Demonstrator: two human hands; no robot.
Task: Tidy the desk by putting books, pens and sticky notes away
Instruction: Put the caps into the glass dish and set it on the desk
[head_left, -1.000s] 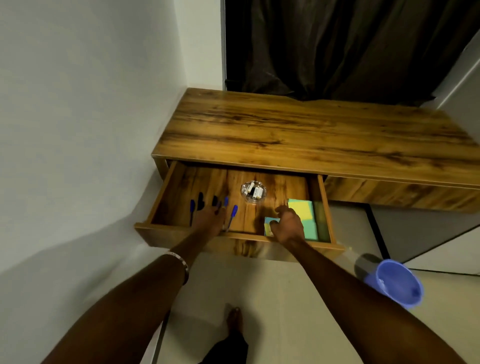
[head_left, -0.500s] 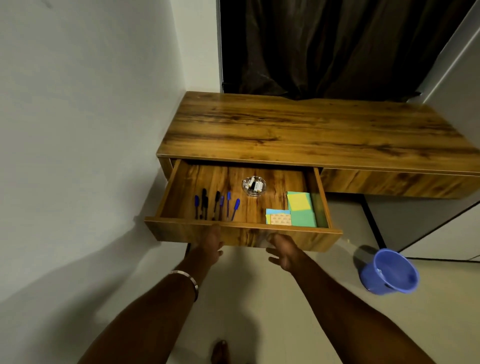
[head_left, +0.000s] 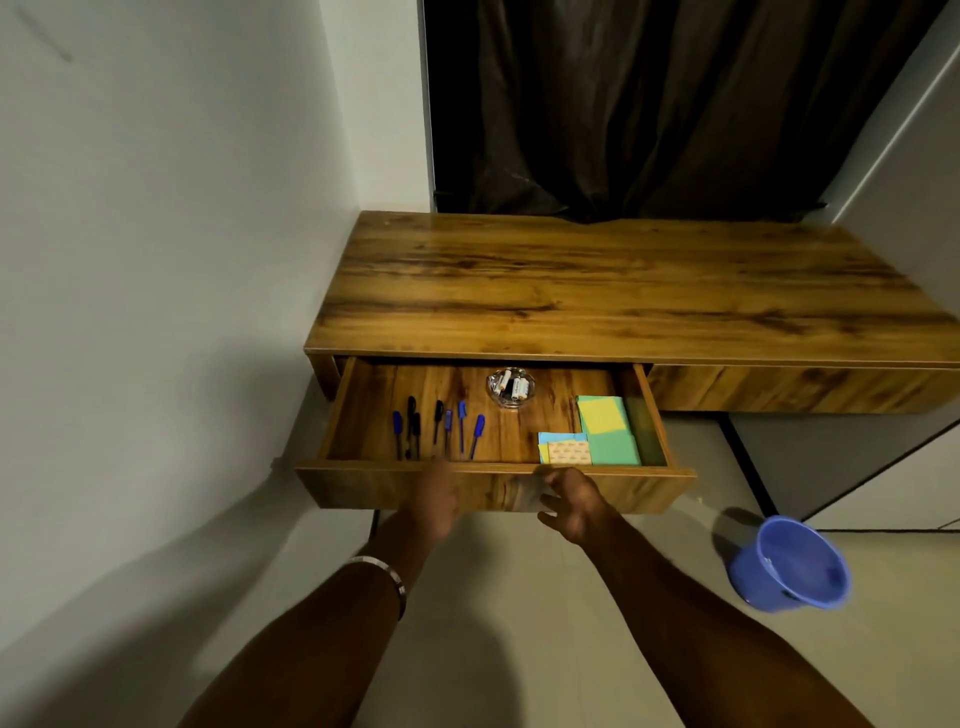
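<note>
Hands reached forward, the left grip (head_left: 434, 501) and right grip (head_left: 571, 501) both empty, fingers loosely spread. Just beyond them, the open drawer (head_left: 493, 488) front held pens (head_left: 439, 431) and sticky notes (head_left: 592, 434).

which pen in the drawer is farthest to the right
The blue pen at the right end of the row, leaning with its cap tipped right. The other pens lie left of it; only bare drawer floor separates it from the sticky notes.

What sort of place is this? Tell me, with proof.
Probably a room in a home, a bedroom or study corner: a wooden desk against white walls, a dark curtain behind it, and a blue bucket on the tiled floor.
</note>
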